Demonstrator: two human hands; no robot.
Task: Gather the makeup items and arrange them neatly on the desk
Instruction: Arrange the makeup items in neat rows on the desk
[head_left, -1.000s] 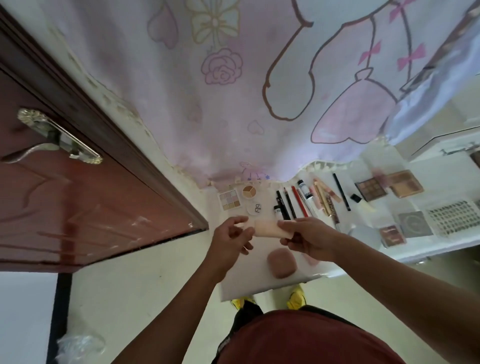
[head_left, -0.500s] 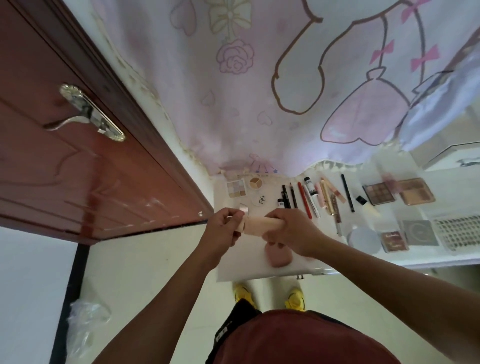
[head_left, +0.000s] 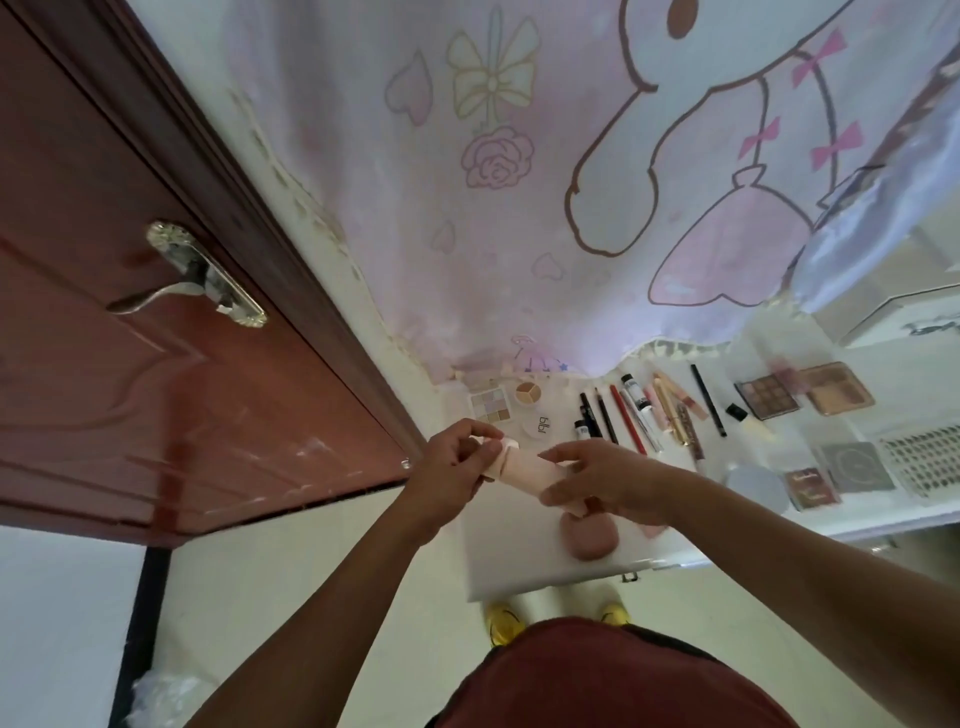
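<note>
Reddish-brown wooden door (head_left: 171, 395) fills the left side, with a metal lever handle (head_left: 202, 280) on it. To its right a pink curtain (head_left: 467, 270) printed with bows, hearts, a rose and a cartoon rabbit hangs down to the back edge of a white desk (head_left: 519, 569).

Seen from above, a person in a dark red shirt (head_left: 597, 686) stands at the desk's front edge, both bare arms reaching forward. The left hand (head_left: 454, 475) has its fingers curled, and thumb and fingertips pinch the pale end of a pink tube (head_left: 524, 470). The tube lies roughly level, held above the desk's near left part. The right hand (head_left: 608, 480) grips the tube's other end, thumb on the near side and fingers bent over the top.

Just beneath the right hand a rounded pink puff (head_left: 589, 538) lies on the desk. Behind the hands sit a pale eyeshadow palette (head_left: 490, 406), a small round pot (head_left: 529, 391) and a white round lid (head_left: 543, 423). Further right, pencils and slim tubes (head_left: 631, 415) lie side by side in a row. Beyond them are two brown palettes (head_left: 769, 397), a pale blue round compact (head_left: 757, 486) and a small red palette (head_left: 811, 488) near the desk's right front.
</note>
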